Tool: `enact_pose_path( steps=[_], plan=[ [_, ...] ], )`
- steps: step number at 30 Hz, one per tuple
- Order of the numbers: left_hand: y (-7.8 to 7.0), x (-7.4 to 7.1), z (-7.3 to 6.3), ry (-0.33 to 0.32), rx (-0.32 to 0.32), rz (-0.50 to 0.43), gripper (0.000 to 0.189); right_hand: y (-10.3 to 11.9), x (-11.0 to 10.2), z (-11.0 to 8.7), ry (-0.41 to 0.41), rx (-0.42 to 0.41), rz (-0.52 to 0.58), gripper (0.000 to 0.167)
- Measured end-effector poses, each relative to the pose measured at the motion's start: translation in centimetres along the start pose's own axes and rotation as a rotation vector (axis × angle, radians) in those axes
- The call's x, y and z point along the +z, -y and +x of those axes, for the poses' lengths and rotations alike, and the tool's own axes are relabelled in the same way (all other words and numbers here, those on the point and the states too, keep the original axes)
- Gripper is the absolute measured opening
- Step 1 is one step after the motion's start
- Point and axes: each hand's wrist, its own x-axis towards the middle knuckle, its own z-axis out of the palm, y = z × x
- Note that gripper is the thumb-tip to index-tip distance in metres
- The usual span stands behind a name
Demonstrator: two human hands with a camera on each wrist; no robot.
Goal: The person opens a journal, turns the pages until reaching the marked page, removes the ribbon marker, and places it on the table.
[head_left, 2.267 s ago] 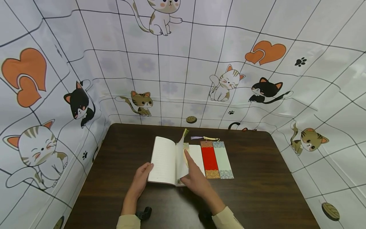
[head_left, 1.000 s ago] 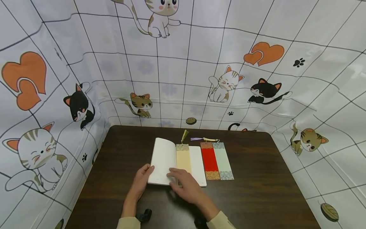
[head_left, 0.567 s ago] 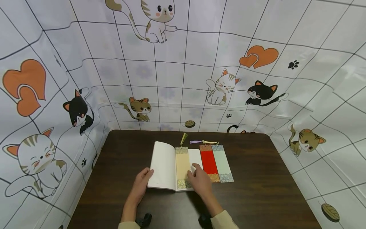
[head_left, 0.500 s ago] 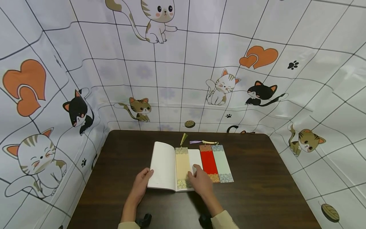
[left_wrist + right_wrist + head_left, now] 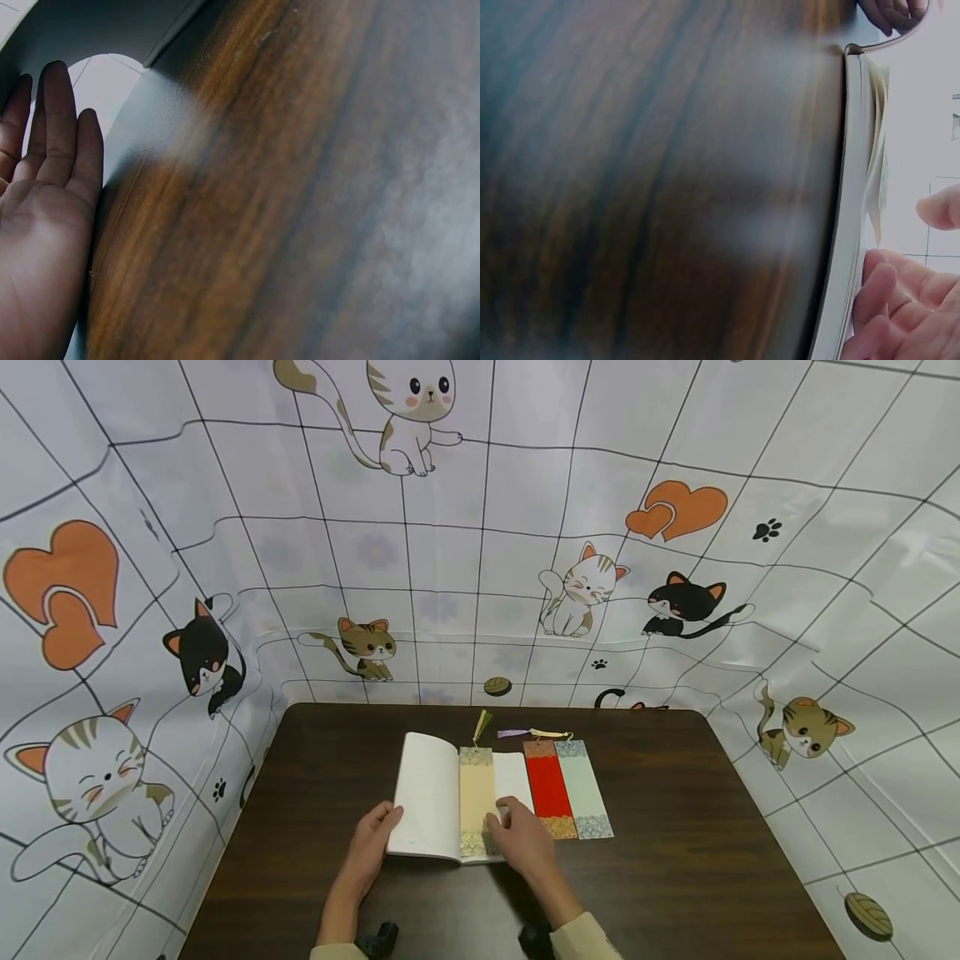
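An open book (image 5: 425,797) with white pages lies on the dark wooden table. My left hand (image 5: 371,828) holds the book's left edge, thumb over the page; in the left wrist view its long fingers (image 5: 58,120) extend beneath the grey cover (image 5: 112,30). A cream bookmark (image 5: 477,793) with patterned ends and an olive tassel (image 5: 482,725) lies along the right page beside the spine. My right hand (image 5: 525,842) rests at the lower right page, covering part of it. In the right wrist view its fingertips touch the pages (image 5: 875,142), and the thumb stands apart from them.
Right of the book, a red bookmark (image 5: 550,785) and a pale green bookmark (image 5: 585,789) lie side by side, the red one against the book. Their lilac and yellow tassels (image 5: 534,732) lie above. A cat-printed sheet (image 5: 442,552) hangs around the table (image 5: 690,860).
A page standing up over the cream bookmark has gone down to the left, uncovering it. My right hand moved left across the spine, then back onto the right page. The left hand stays at the book's edge.
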Motion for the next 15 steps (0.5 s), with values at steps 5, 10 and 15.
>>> enact_pose_path(
  steps=[5, 10, 15],
  plan=[
    [-0.07, -0.04, 0.04, -0.003, -0.009, -0.003, 0.034, -0.04, 0.04, 0.15, 0.028, 0.021, 0.094, 0.038],
    [-0.07, -0.02, -0.01, -0.009, -0.01, -0.004, 0.035, -0.17, 0.08, 0.3, 0.038, 0.031, 0.225, 0.037],
    [0.04, -0.01, -0.04, -0.011, -0.002, -0.006, 0.035, -0.58, 0.09, 0.54, 0.056, 0.011, 0.335, 0.04]
  ],
)
